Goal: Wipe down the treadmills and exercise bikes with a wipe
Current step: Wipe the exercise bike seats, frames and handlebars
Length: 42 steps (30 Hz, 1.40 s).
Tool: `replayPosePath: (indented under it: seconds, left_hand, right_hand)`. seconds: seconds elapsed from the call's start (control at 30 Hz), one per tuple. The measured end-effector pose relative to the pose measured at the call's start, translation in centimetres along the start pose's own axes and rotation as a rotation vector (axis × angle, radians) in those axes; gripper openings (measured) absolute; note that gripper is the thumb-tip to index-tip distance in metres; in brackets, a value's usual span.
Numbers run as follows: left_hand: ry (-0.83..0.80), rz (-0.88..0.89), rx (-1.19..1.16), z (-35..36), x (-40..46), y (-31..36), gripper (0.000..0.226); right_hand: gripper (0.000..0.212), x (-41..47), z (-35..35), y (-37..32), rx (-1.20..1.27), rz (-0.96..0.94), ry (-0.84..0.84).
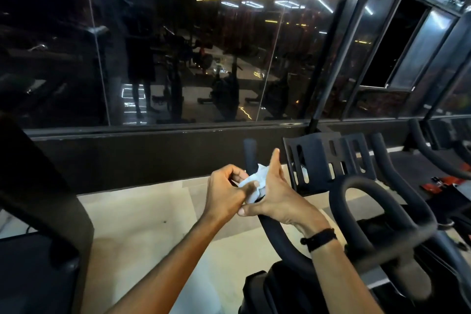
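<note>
Nearest the camera are the person's two bare forearms, reaching forward over the dark body of an exercise bike (293, 285). The left hand (225, 192) has its fingers curled and pinches a crumpled white wipe (254, 186). The right hand (274, 195), with a dark band (318, 238) at its wrist, meets the wipe from the other side: the thumb presses along the lower edge, the forefinger stands straight up, and the remaining fingers are hidden behind the wipe, so their curl cannot be told. The wipe sits between both hands, directly against or just in front of the left prong of the handlebar (382, 214); whether it wraps the bar is unclear.

Judging by this, the job appears to be mid-course on this one bike: the wipe seems to be getting bunched or refolded at the handlebar's left prong. No surface shows plainly as cleaned or dirty. A second bike's bars (433, 150) at the right edge and a dark machine frame (38, 199) on the left probably remain to be done.

The dim light hides surface detail, the glass wall (178, 58) shows only reflections, and both neighbouring machines are cut off by the frame.
</note>
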State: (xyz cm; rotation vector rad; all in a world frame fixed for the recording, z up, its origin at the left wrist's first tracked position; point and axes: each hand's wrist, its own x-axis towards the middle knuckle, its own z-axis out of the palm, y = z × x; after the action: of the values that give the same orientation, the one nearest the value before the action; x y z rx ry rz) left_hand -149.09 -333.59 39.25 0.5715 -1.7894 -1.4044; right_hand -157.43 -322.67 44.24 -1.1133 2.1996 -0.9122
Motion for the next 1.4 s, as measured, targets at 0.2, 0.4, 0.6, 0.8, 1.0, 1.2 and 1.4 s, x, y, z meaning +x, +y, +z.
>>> replayPosePath:
  seconds: [0.2,0.4,0.6,0.8,1.0,1.2,1.4]
  left_hand:
    - [-0.159,-0.124,-0.064,-3.1,1.1,1.0,0.005]
    - [0.171,-0.257,-0.205,-3.8,1.8,0.8,0.018]
    - [0.326,-0.254,-0.247,-0.6,1.5,0.7,0.016]
    - [0.329,-0.31,-0.262,1.6,1.0,0.0,0.016]
    - [0.297,-0.321,-0.274,3.1,0.3,0.4,0.016]
    - [0.365,-0.308,-0.292,2.0,0.4,1.2,0.012]
    - [-0.102,-0.161,-0.128,-0.7,-0.4,0.6,0.016]
  right_hand:
    - [0.156,1.8,0.8,-2.3,0.048,0.013,-0.082]
    - [0.118,5.6,2.9,-2.5,0.014,0.09,0.468]
    - [0.041,4.5,4.0,0.2,-0.175,0.167,0.51]
    - [0.035,-2.9,4.4,2.5,-0.356,0.259,0.358]
    - [0.081,-3.5,4.3,3.5,-0.27,0.114,0.312]
    - [0.145,-0.9,3.8,2.8,-0.11,-0.035,0.27]
    - [0.151,1.4,2.4,1.5,-0.082,0.032,0.282]
